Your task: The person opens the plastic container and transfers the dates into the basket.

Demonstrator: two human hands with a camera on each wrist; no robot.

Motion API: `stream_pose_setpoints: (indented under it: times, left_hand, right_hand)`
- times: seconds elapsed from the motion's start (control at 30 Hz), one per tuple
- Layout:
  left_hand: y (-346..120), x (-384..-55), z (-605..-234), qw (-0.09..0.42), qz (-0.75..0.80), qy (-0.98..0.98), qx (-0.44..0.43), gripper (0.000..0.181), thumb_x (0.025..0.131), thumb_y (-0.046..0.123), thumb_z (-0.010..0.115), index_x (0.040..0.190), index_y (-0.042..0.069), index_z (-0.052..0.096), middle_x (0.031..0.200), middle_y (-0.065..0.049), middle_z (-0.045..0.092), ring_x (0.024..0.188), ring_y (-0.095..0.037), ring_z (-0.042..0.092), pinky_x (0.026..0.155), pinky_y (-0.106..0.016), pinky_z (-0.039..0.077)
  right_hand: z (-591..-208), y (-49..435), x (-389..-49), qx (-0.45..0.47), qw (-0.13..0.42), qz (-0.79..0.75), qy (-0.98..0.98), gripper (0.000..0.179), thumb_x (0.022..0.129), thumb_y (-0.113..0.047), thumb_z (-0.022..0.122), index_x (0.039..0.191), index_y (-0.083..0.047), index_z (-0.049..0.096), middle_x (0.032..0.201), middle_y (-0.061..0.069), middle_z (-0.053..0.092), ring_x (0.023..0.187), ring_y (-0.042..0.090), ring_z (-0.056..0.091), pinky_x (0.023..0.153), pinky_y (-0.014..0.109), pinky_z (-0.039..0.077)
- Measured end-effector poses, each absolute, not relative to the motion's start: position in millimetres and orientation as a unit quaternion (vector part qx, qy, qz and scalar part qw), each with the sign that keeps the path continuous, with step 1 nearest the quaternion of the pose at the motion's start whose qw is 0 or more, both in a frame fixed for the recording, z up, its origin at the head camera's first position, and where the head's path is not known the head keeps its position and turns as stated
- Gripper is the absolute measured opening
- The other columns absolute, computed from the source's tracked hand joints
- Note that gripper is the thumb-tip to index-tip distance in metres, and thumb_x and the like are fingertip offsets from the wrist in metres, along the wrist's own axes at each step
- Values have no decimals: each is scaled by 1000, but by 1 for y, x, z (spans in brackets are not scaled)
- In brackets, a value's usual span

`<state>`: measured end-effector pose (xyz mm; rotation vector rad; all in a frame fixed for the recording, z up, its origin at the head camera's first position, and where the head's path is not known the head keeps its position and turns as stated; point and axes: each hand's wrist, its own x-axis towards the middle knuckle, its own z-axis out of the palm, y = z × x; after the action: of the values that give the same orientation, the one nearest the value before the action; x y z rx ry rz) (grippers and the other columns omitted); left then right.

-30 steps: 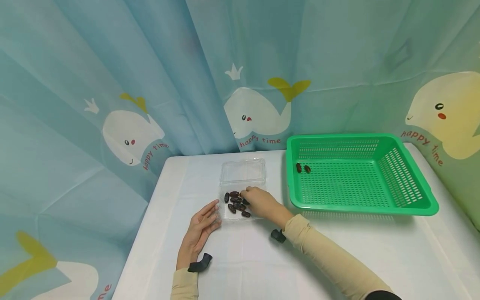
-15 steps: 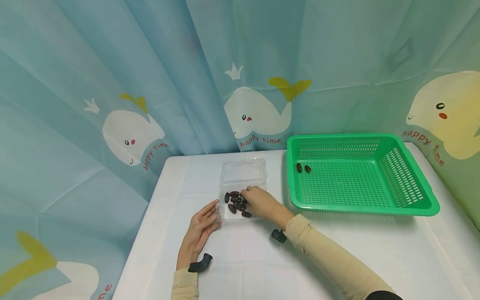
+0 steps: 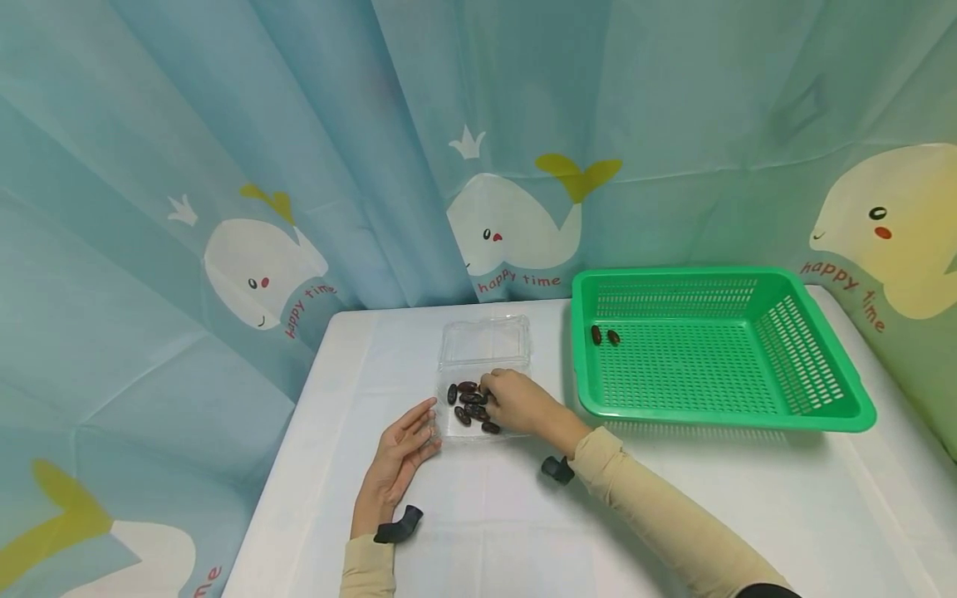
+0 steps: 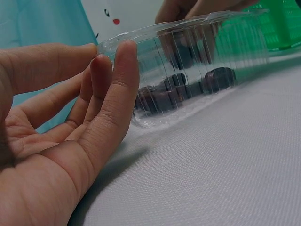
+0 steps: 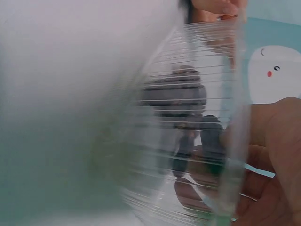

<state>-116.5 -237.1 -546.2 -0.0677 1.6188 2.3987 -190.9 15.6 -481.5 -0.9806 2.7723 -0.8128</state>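
Observation:
A clear plastic clamshell box (image 3: pixel 471 433) lies unfolded on the white table, its lid (image 3: pixel 484 341) tipped back away from me. Several dark brown dates (image 3: pixel 463 415) are in its near half. My left hand (image 3: pixel 399 453) touches the box's left side, straight fingertips right at the rim (image 4: pixel 197 21) in the left wrist view. Over the right part of the box, my right hand (image 3: pixel 523 404) reaches in from above. Between its thumb and fingers it pinches a date (image 4: pixel 182 55), seen through the clear wall.
To the right stands a green slotted basket (image 3: pixel 710 421) with two dates (image 3: pixel 596 335) near its left wall. A blue-green curtain (image 3: pixel 359 124) with whale prints hangs behind and left of the white-covered table (image 3: pixel 516 540).
My right hand has shifted slightly within the box, its fingertips now among the dates at the right. My left hand, the box and the basket look the same.

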Motion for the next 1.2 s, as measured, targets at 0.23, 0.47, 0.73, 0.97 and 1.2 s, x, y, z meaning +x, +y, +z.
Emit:
stream_pose_setpoints:
  times: [0.23, 0.47, 0.73, 0.97, 1.2]
  left_hand:
    - [-236, -116, -545, 118, 822, 556, -25, 62, 104, -4, 54, 160, -7, 28, 132, -2, 53, 105, -4, 59, 90, -25, 61]
    - [-237, -117, -548, 111, 820, 561, -32, 57, 104, -4, 53, 158, -5, 34, 132, -2, 55, 105, -5, 60, 90, -26, 61]
    - [-237, -117, -549, 117, 815, 568, -23, 61, 105, -1, 54, 160, -6, 29, 133, -1, 53, 107, -4, 58, 91, -25, 60]
    - [-236, -117, -547, 115, 819, 560, -40, 59, 104, -3, 54, 159, -5, 33, 131, -2, 53, 105, -5, 59, 90, -25, 61]
    - [-235, -118, -546, 119, 823, 553, -44, 57, 104, -5, 53, 158, -3, 34, 128, 0, 53, 104, -4, 59, 92, -25, 61]
  right_hand:
    - [-469, 21, -192, -308, 41, -305, 900, 14, 94, -5, 65, 104, -3, 74, 97, 6, 73, 83, 14, 63, 75, 31, 57]
    - [-454, 34, -197, -289, 50, -349, 890, 17, 98, -10, 63, 108, -4, 75, 99, 4, 75, 84, 12, 63, 75, 30, 56]
    - [-445, 51, -204, -265, 22, -410, 873, 13, 101, -18, 66, 107, -11, 76, 96, 1, 77, 83, 11, 64, 75, 27, 53]
    - [-440, 66, -211, -243, 3, -466, 851, 13, 102, -18, 67, 107, -9, 75, 95, 4, 75, 84, 14, 65, 76, 29, 53]
    - [-432, 88, -217, -199, 27, -511, 836, 19, 102, -23, 68, 111, -8, 75, 98, 7, 76, 83, 21, 67, 70, 30, 54]
